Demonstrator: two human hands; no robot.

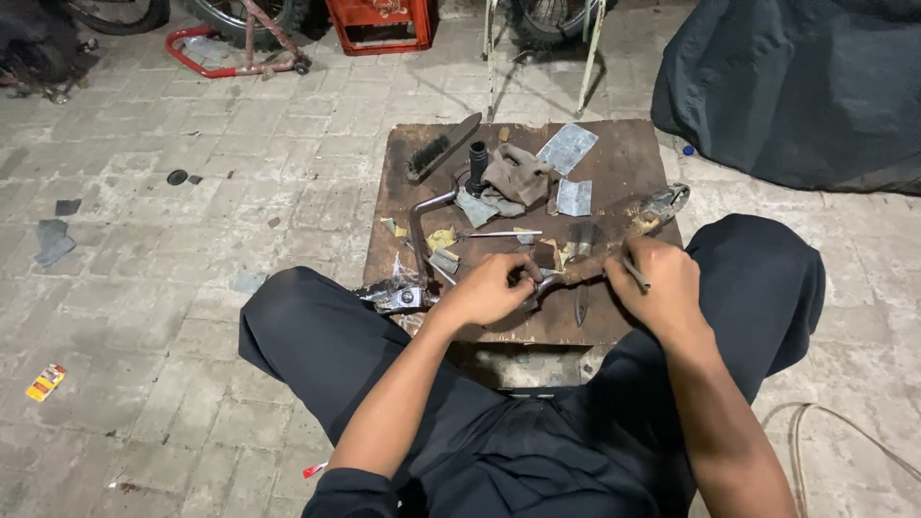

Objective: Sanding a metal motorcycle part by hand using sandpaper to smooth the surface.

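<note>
At the six o'clock edge of the low wooden table (614, 153) we pin a bent metal bar (566, 273), our left hand (489, 291) with fingers curled and pressed together around its near end. Our right hand (662, 283) pinches a thin rod (635, 275) against the bar's three o'clock side. The bar looks stiff, heavy and grimy, probably slippery, so it is best gripped near its bend.

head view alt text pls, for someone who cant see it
A seated person's left hand and right hand grip a rusty bent metal part over a low worn wooden table strewn with a brush, rag and sandpaper.
</note>
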